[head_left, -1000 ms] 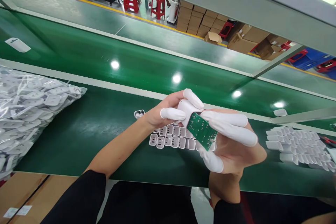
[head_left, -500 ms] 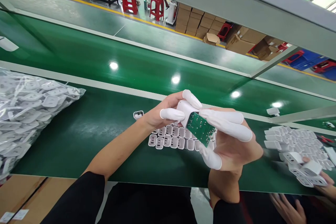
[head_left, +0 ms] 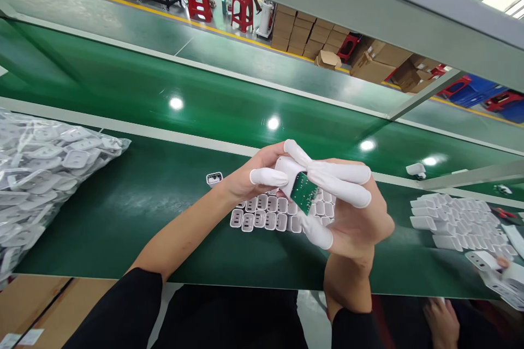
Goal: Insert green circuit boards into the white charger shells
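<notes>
My left hand (head_left: 268,172), with white finger cots on its fingertips, is closed around a white plastic charger housing (head_left: 286,166). A green circuit board (head_left: 303,192) sits partly inside the housing's open end, its soldered side facing me. My right hand (head_left: 344,202), also in finger cots, grips the board's outer end between thumb and fingers. Below my hands, rows of white housings with port slots (head_left: 260,219) stand on the green table (head_left: 172,229); my hands hide some of them. Left of these lies a single housing with parts inside (head_left: 214,178).
A clear bag of white plastic parts (head_left: 61,169) lies at the left. On the right stands a group of white housings (head_left: 458,218), near a co-worker's hand (head_left: 444,322) and held housings (head_left: 497,278). A grey beam (head_left: 327,5) crosses above; a conveyor (head_left: 229,103) runs behind.
The circuit board has gone deeper into the housing, with my right hand moving left along with it. At the right, the co-worker's held housings have shifted right. Items on the conveyor have moved left.
</notes>
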`<action>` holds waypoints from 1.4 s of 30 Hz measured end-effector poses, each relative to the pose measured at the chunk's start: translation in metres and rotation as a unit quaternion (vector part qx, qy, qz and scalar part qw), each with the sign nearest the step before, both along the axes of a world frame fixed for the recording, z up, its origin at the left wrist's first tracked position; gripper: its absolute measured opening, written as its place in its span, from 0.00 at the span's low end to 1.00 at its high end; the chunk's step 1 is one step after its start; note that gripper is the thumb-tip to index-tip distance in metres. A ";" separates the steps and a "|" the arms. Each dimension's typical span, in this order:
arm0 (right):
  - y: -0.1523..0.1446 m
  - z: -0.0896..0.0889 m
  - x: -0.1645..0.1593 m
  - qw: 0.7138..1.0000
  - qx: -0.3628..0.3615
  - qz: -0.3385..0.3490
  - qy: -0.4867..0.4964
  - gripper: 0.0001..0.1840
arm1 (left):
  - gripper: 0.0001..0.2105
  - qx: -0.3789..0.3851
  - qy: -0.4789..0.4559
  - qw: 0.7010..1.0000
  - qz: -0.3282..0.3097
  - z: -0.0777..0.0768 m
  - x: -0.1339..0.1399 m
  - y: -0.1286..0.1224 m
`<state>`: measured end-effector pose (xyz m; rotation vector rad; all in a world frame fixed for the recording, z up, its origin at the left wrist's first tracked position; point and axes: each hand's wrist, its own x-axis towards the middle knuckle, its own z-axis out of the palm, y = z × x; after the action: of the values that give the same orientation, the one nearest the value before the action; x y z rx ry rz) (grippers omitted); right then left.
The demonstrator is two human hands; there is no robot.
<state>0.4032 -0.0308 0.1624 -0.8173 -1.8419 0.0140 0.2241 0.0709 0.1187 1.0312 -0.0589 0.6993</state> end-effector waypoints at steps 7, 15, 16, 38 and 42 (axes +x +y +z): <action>0.008 0.002 0.006 0.992 0.055 -0.091 -0.072 0.36 | 0.17 -0.089 0.000 0.996 0.010 0.009 0.005 -0.009; 0.009 0.000 0.007 0.973 0.100 -0.160 -0.136 0.47 | 0.14 -0.204 -0.011 0.976 0.075 0.009 0.014 -0.019; 0.009 -0.001 0.006 0.970 0.102 -0.167 -0.141 0.47 | 0.14 -0.209 -0.008 0.975 0.081 0.010 0.014 -0.021; -0.213 -0.125 0.285 0.978 -0.152 -0.135 -0.041 0.57 | 0.28 0.197 0.035 0.938 0.284 0.010 -0.011 0.003; -0.182 -0.086 0.223 0.980 -0.142 -0.141 0.014 0.49 | 0.28 0.076 0.040 0.956 0.279 0.004 0.004 -0.004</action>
<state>0.6267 -0.2123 0.0762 -1.2669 -1.7053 0.1091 0.2280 0.0669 0.1229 1.2373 0.2638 1.1770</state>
